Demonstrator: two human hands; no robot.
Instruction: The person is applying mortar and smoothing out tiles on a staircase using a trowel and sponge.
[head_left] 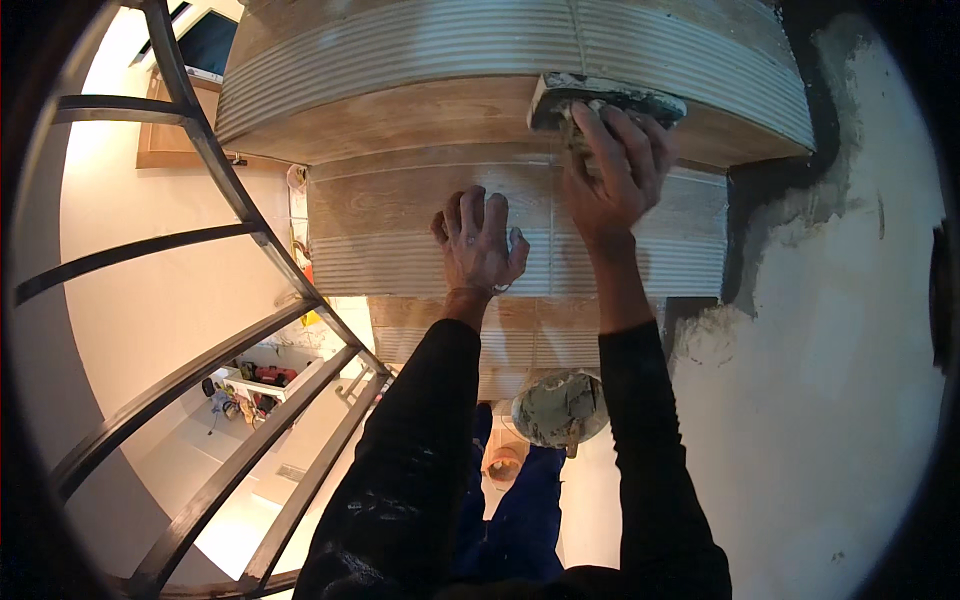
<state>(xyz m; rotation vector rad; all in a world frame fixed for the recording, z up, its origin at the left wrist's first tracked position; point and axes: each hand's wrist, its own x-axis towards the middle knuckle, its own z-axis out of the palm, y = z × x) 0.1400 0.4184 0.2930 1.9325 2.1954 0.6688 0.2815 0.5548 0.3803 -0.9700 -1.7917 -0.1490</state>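
My right hand [615,180] grips the handle of a grout float [640,97], its fingers wrapped round it. The float is smeared with grey residue and lies against the riser and front edge of an upper wood-look tile step [440,115]. To its left, my left hand [477,243] rests on the tread below [370,205], fingers bent and apart, holding nothing. Both treads have a ribbed band along the front, and a joint line runs down their middle. The float's underside is hidden.
A curved metal railing [217,150] runs along the left side. On the right stands a patchy plastered wall [850,350]. A bucket [545,412] with grey mix sits lower on the stairs, near my legs. An orange bucket [503,463] and a red tool [268,374] are farther below.
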